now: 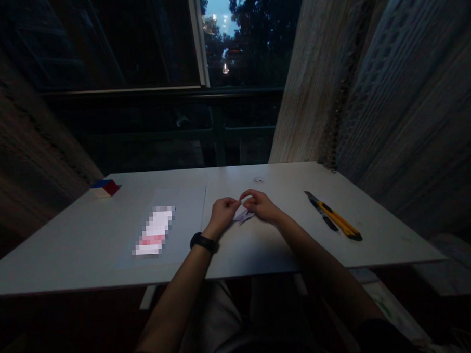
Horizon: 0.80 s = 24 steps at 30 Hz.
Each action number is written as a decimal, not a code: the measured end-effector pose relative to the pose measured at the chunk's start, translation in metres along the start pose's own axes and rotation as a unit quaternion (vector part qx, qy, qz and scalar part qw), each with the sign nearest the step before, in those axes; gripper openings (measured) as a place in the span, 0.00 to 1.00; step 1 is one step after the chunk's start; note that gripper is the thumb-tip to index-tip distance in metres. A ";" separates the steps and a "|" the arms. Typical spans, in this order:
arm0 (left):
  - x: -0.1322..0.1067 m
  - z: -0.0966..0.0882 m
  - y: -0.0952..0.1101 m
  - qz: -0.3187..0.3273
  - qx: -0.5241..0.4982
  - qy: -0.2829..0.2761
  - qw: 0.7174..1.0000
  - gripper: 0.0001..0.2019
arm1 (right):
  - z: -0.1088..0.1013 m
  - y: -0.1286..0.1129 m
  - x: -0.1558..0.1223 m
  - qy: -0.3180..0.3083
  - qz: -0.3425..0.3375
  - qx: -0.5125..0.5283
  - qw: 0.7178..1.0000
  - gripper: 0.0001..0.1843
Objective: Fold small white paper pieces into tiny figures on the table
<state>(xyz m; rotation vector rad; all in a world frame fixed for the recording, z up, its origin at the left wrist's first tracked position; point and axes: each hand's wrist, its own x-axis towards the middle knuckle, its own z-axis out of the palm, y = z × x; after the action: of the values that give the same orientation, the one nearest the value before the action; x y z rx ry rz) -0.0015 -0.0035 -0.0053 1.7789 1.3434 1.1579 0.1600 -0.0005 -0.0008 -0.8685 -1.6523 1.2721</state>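
Note:
A small folded piece of white paper [243, 217] is between my two hands, just above or on the white table [246, 254]. My left hand [223, 212], with a black band on its wrist, pinches the paper's left side. From the other side, my right hand [260, 205] has its thumb and index finger closed at the top of the paper. The fingertips of both hands nearly meet there. Part of the paper is hidden behind the fingers, so its full shape cannot be made out.
To the left, a phone-like lit screen [155, 229], blurred out, lies on a white sheet [190, 215]. A toy cube [105, 188] sits at the far left. On the right lie a yellow utility knife [339, 221] and a black pen [323, 214]. A small white piece [258, 180] lies behind my hands.

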 end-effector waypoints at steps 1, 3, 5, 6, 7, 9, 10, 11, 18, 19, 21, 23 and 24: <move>0.000 0.000 0.000 0.001 0.001 0.000 1.000 0.17 | 0.000 -0.001 -0.001 0.001 0.002 0.004 1.000 0.16; 0.000 0.000 0.000 0.005 0.009 -0.003 1.000 0.17 | 0.000 -0.002 -0.002 0.003 0.003 0.010 1.000 0.18; 0.000 0.000 0.001 0.013 0.020 -0.006 1.000 0.17 | 0.000 -0.003 -0.003 0.001 0.005 0.012 1.000 0.18; -0.001 -0.001 0.001 0.016 0.027 -0.007 0.999 0.16 | 0.000 -0.004 -0.003 0.002 0.005 0.012 1.000 0.18; -0.001 -0.001 0.001 0.018 0.032 -0.008 0.999 0.16 | 0.000 -0.004 -0.003 0.002 0.005 0.012 1.000 0.17; -0.001 -0.001 0.001 0.018 0.041 -0.008 0.999 0.17 | 0.000 -0.005 -0.003 0.002 0.003 0.013 1.000 0.16; -0.001 -0.001 0.001 0.017 0.043 -0.008 0.999 0.17 | 0.000 -0.005 -0.003 0.005 0.001 0.015 1.000 0.16; -0.001 -0.001 0.001 0.017 0.044 -0.008 0.999 0.18 | 0.001 -0.005 -0.003 0.008 0.000 0.016 1.000 0.16; -0.001 -0.001 0.003 0.017 0.036 -0.014 0.999 0.18 | 0.000 -0.005 -0.004 0.007 0.004 0.017 1.000 0.22; -0.001 -0.001 0.003 0.017 0.035 -0.013 0.999 0.18 | 0.000 -0.005 -0.004 0.010 0.004 0.018 1.000 0.21; -0.001 -0.001 0.003 0.015 0.037 -0.009 0.999 0.18 | 0.000 -0.006 -0.004 0.012 0.003 0.018 1.000 0.20; -0.001 -0.001 0.003 0.014 0.038 -0.010 0.999 0.18 | 0.000 -0.006 -0.004 0.011 0.001 0.015 1.000 0.21; -0.001 -0.001 0.003 0.015 0.037 -0.012 0.999 0.18 | 0.000 -0.006 -0.004 0.010 0.000 0.014 1.000 0.21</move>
<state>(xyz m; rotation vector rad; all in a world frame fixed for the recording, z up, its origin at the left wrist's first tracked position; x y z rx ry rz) -0.0014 -0.0054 -0.0028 1.8665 1.3662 1.1120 0.1618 -0.0054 0.0043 -0.8612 -1.6152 1.2790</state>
